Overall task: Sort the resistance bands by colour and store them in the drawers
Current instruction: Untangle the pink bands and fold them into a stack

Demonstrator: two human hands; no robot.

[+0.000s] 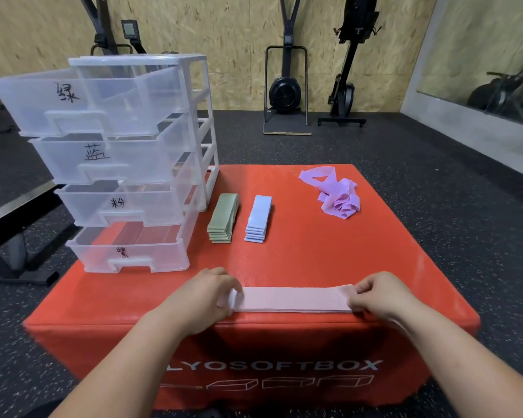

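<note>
Several flat pink bands [293,300], soft ribbed cloth, lie stacked as one long strip at the near edge of the red padded box [314,254]. The left hand [206,294] curls its fingers over the strip's left end, and the right hand [378,294] pinches the right end. Further back lie a neat green stack [224,217], a blue stack [258,218] and a crumpled purple heap [335,191], beside clear plastic drawers [127,164], all pulled open.

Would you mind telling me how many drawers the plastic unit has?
4, stacked in the unit: top drawer, second drawer, third drawer, bottom drawer, all pulled out.
</note>
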